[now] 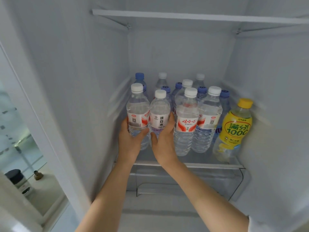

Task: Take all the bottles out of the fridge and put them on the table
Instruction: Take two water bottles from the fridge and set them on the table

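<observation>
Head view: left hand (129, 139) grasps red-label bottle (138, 114); right hand (164, 139) grasps white-label bottle (159, 114) on fridge shelf (209, 162).

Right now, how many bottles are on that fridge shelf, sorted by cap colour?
White-capped bottles: 7
Blue-capped bottles: 5
Yellow-capped bottle: 1
Total: 13 in view; the front rows could hide more.

Capped bottles (186, 121) stand upright, clustered on the fridge shelf (217, 165).
</observation>
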`<state>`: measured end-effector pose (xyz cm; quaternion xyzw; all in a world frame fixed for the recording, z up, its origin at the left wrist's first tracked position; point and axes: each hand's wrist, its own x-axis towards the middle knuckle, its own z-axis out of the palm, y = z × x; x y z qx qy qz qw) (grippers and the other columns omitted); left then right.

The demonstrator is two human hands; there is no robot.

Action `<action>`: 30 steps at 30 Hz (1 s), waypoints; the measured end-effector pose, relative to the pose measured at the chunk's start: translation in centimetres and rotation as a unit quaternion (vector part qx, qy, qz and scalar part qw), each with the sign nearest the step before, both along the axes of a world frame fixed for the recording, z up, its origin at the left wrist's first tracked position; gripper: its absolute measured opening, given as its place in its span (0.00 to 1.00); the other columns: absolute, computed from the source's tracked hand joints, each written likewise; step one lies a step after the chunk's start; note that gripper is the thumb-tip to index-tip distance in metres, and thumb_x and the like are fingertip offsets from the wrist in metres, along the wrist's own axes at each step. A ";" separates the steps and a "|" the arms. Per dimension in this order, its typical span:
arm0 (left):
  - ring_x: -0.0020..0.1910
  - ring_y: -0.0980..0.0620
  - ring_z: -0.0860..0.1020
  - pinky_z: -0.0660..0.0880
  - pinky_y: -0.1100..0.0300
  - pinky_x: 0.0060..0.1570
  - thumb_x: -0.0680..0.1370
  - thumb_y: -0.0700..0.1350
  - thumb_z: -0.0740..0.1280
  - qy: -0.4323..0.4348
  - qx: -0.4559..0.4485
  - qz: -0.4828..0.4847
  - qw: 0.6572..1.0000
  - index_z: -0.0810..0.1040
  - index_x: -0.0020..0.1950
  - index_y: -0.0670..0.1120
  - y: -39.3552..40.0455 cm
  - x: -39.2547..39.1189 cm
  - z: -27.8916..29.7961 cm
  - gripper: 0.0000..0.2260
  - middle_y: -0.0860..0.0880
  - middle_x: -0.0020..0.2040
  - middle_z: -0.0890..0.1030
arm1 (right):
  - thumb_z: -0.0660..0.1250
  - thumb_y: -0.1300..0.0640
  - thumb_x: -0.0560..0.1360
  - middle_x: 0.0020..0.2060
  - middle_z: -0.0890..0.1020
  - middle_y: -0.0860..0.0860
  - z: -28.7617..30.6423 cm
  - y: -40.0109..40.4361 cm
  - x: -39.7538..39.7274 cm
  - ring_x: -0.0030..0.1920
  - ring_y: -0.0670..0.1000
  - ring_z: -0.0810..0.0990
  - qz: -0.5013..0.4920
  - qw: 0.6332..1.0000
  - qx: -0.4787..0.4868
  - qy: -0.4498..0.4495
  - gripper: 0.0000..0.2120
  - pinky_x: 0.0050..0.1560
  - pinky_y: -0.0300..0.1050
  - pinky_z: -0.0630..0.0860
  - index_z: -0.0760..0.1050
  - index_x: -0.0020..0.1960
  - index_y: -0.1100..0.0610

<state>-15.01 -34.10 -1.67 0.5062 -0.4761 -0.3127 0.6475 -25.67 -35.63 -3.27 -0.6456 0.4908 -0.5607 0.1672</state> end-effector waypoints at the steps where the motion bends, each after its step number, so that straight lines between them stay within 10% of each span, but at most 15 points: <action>1: 0.56 0.56 0.80 0.77 0.52 0.59 0.69 0.40 0.77 0.001 -0.003 0.004 1.000 0.71 0.68 0.48 0.3 0.0 0.0 0.29 0.53 0.59 0.80 | 0.69 0.64 0.74 0.76 0.56 0.52 0.1 0.1 -0.1 0.76 0.51 0.57 0.007 1.000 -0.001 -0.009 0.45 0.73 0.56 0.62 0.41 0.76 0.44; 6: 0.56 0.57 0.80 0.77 0.55 0.58 0.69 0.39 0.77 -0.003 -0.022 0.023 1.000 0.72 0.67 0.47 2.2 0.1 -0.1 0.28 0.52 0.59 0.81 | 0.70 0.62 0.74 0.73 0.64 0.49 1.2 2.1 -0.3 0.72 0.45 0.65 0.055 0.995 0.008 -0.077 0.40 0.68 0.33 0.64 0.49 0.75 0.48; 18: 0.48 0.66 0.80 0.76 0.72 0.46 0.66 0.40 0.79 0.015 -0.022 0.014 1.000 0.75 0.61 0.49 10.5 0.2 2.5 0.27 0.57 0.51 0.82 | 0.73 0.62 0.71 0.69 0.69 0.42 4.6 11.8 -2.0 0.69 0.38 0.67 0.074 0.994 -0.006 -0.079 0.40 0.66 0.32 0.66 0.54 0.72 0.42; 30: 0.48 0.56 0.82 0.80 0.52 0.52 0.63 0.42 0.81 -0.067 -0.020 -0.105 0.992 0.76 0.59 0.50 26.6 0.6 0.3 0.27 0.55 0.49 0.83 | 0.75 0.64 0.69 0.61 0.75 0.43 3.1 32.4 -3.1 0.59 0.37 0.75 -0.019 0.993 0.018 -0.116 0.36 0.55 0.31 0.74 0.59 0.69 0.49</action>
